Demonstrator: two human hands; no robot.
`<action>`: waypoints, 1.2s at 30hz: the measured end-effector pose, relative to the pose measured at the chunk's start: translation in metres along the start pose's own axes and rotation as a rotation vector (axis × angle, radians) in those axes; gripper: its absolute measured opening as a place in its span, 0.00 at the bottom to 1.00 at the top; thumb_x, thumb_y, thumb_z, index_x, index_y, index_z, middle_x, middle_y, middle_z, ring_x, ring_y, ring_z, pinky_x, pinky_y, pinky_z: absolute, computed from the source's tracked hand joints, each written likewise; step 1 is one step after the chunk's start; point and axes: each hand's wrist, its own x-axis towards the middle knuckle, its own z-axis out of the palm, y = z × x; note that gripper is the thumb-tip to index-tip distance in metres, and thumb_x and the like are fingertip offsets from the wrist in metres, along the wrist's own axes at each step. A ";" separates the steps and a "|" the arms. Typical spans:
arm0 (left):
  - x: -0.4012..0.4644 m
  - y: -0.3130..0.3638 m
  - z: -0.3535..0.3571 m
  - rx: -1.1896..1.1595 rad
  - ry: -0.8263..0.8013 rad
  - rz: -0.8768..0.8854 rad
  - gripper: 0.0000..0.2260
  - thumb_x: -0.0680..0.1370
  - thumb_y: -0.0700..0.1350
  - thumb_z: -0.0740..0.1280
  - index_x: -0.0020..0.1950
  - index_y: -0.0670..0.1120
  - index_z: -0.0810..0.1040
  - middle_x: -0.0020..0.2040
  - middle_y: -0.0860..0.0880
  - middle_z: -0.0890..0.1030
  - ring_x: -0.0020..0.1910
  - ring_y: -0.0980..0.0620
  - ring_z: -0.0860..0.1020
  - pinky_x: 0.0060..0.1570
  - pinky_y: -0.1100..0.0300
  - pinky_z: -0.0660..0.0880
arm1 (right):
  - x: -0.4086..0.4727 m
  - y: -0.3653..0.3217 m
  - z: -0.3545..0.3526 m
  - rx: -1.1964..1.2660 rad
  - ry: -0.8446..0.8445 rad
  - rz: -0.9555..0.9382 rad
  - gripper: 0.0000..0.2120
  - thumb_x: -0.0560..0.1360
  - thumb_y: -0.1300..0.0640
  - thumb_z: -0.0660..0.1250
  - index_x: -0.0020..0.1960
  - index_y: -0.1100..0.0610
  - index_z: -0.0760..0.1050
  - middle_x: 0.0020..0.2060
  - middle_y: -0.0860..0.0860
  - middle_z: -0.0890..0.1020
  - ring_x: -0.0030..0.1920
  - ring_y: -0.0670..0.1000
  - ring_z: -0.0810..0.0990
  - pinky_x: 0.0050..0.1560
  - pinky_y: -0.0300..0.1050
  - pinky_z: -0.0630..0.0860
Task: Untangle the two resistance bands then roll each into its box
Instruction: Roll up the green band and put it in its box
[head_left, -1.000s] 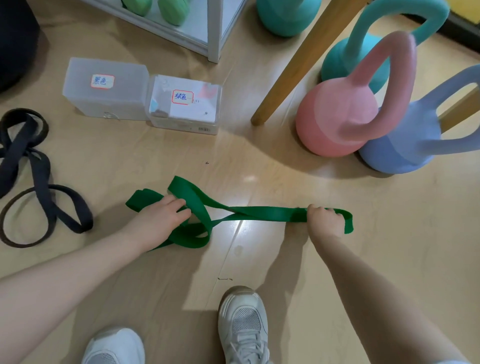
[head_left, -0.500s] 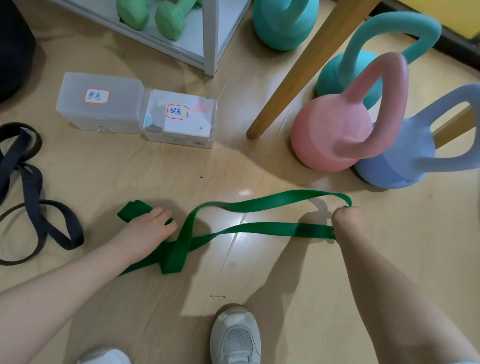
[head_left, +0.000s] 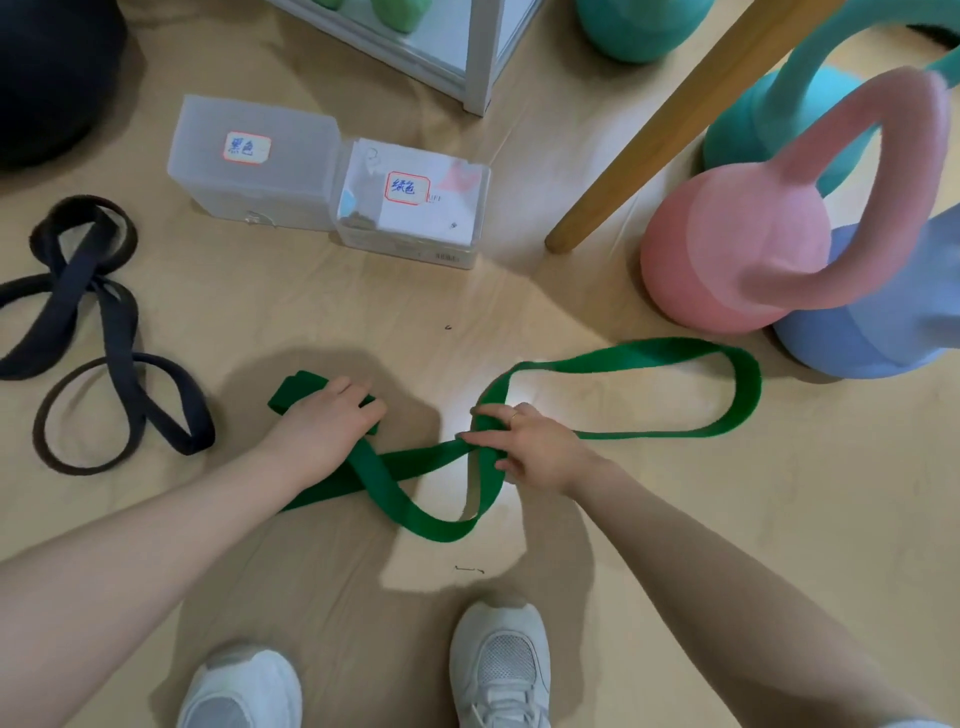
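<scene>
1. The green band (head_left: 613, 364) lies on the floor (head_left: 675, 519) between our two hands, twisted, with one open loop running out to the far side of our right hand (head_left: 524, 449) and another curling below it.
2. Our left hand (head_left: 332, 421) presses flat, with straight fingers, on the folded end of the band; our right hand pinches the band where its strands cross.
3. If the left hand lifts too early, we judge the folded start will spring open, because the band is elastic.
4. If we roll over the crossing, the twist may be locked into the roll, and it may not fit the green-labelled box (head_left: 415, 202) beyond our hands.
5. The black band (head_left: 111, 332), well to the left of our left hand, is still looped on itself; its box (head_left: 254, 156) waits beside the other.
</scene>
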 end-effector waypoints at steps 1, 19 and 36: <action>-0.001 -0.001 0.002 -0.012 0.014 -0.003 0.18 0.77 0.33 0.59 0.66 0.44 0.68 0.68 0.42 0.67 0.64 0.45 0.65 0.52 0.55 0.73 | 0.003 0.001 0.001 -0.083 -0.012 0.007 0.24 0.77 0.60 0.60 0.72 0.47 0.64 0.73 0.52 0.60 0.61 0.57 0.68 0.53 0.50 0.74; -0.033 -0.043 -0.056 -0.712 0.538 -0.308 0.16 0.74 0.41 0.69 0.62 0.42 0.74 0.46 0.47 0.76 0.45 0.50 0.72 0.46 0.62 0.65 | 0.033 -0.007 -0.056 -0.292 0.382 0.443 0.04 0.78 0.59 0.59 0.50 0.59 0.71 0.44 0.55 0.76 0.36 0.59 0.77 0.26 0.40 0.53; -0.125 -0.105 -0.196 -1.507 1.070 -0.172 0.16 0.72 0.33 0.69 0.49 0.54 0.75 0.48 0.52 0.80 0.45 0.61 0.77 0.48 0.69 0.74 | 0.040 -0.198 -0.219 0.771 0.717 -0.054 0.10 0.78 0.57 0.61 0.55 0.44 0.72 0.54 0.42 0.76 0.47 0.48 0.78 0.48 0.38 0.74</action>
